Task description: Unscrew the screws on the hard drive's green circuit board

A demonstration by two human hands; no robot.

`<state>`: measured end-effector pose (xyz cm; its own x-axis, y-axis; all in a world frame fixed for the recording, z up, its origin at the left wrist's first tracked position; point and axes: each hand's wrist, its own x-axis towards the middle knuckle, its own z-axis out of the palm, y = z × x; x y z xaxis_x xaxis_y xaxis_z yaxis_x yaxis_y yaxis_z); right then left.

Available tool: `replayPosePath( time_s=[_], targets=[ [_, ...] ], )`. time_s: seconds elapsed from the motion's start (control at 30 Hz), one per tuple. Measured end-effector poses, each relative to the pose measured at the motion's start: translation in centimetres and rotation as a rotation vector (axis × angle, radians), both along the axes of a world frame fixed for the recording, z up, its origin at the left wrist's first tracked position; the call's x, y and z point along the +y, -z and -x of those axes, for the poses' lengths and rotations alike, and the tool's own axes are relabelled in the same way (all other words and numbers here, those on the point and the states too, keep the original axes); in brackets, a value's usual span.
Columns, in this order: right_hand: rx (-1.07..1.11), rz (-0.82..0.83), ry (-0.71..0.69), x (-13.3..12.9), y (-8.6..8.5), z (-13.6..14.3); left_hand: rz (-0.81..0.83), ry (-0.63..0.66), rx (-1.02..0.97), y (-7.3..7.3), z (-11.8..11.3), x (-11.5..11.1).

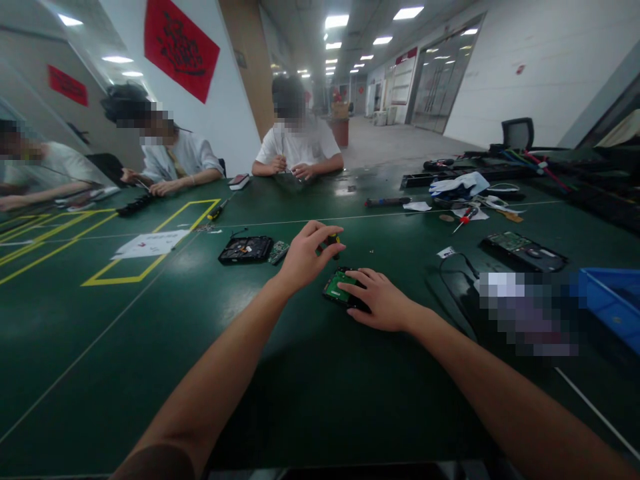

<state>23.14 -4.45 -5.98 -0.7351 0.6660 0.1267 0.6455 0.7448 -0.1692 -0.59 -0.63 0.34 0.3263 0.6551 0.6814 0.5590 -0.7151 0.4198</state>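
My left hand (311,253) is raised just above the hard drive, its thumb and fingers closed round a small yellow and black screwdriver (334,239). Below it, a hard drive (334,287) with a green circuit board facing up lies on the green table. My right hand (377,298) rests over the right side of this drive, fingers spread on its board and thumb at its near edge. To the left lie an opened black hard drive (245,250) and a loose circuit board (279,252).
Another hard drive (523,251) lies right, near a blue bin (613,303) and a cable (457,320). Gloves (460,185) and a red screwdriver (466,217) lie farther back. A paper sheet (150,245) is left. People sit across the table and at left.
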Motion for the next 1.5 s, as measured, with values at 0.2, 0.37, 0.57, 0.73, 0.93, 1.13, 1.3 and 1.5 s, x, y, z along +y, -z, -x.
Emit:
replayPosePath(
  time_s=[0.2,0.37,0.57,0.73,0.93,1.13,1.3,1.5],
  targets=[
    [0.002,0.010,0.000,-0.08,-0.18,0.05,0.021,0.077,-0.010,-0.20,0.35,0.09],
    [0.003,0.005,0.003,-0.07,-0.26,0.03,-0.003,-0.026,-0.027,0.02,0.02,-0.03],
    [0.004,0.008,-0.001,-0.02,-0.16,-0.02,0.039,0.012,-0.016,0.15,0.22,0.26],
    [0.004,0.000,0.002,-0.04,0.02,0.00,0.128,0.113,-0.036,0.32,0.71,0.62],
    [-0.001,0.000,0.002,-0.03,0.02,-0.02,0.135,0.168,-0.024,0.14,0.65,0.54],
    [0.005,-0.009,-0.003,-0.01,-0.03,-0.05,0.060,0.015,-0.015,-0.34,0.40,0.13],
    [0.001,0.000,-0.003,0.02,-0.10,-0.04,0.034,0.003,-0.015,-0.41,0.32,-0.03],
    [0.002,0.000,0.002,-0.04,0.00,0.00,0.049,0.061,-0.013,-0.13,0.49,0.18]
  ],
)
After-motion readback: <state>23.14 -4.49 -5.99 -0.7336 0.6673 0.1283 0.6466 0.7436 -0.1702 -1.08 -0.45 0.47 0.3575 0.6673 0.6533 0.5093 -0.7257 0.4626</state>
